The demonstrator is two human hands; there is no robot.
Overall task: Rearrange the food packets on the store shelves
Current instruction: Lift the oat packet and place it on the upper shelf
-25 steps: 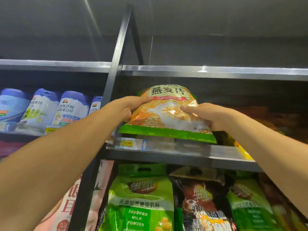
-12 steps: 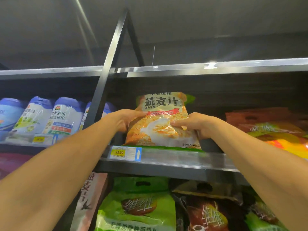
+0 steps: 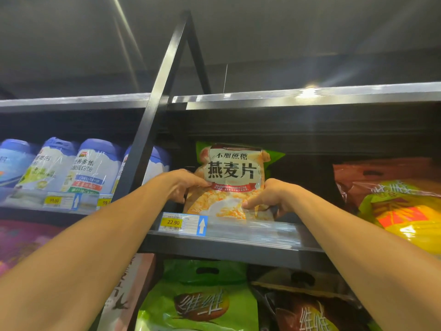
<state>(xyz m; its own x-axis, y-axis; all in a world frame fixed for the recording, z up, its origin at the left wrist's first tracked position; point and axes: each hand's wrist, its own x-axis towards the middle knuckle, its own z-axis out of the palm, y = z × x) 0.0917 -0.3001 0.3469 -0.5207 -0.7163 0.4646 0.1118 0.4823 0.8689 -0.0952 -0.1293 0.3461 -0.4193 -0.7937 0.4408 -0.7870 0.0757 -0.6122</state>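
An orange and green oat-flake packet (image 3: 232, 177) stands nearly upright on the upper shelf (image 3: 238, 244), just right of the black upright post. My left hand (image 3: 183, 186) grips its left edge with curled fingers. My right hand (image 3: 269, 199) pinches its lower right part, thumb across the front. The packet's bottom edge is hidden behind the clear price rail.
A black upright post (image 3: 148, 149) divides the shelves. Blue-lidded white tubs (image 3: 93, 168) line the shelf to the left. Red and yellow packets (image 3: 393, 201) lie to the right. Green soybean-powder bags (image 3: 202, 304) and a brown bag (image 3: 307, 314) fill the shelf below. A 22.90 price tag (image 3: 174, 222) sits on the rail.
The packet went from tilted flat above the shelf edge to standing upright further back on the shelf. Both hands moved with it and my view tipped upward.
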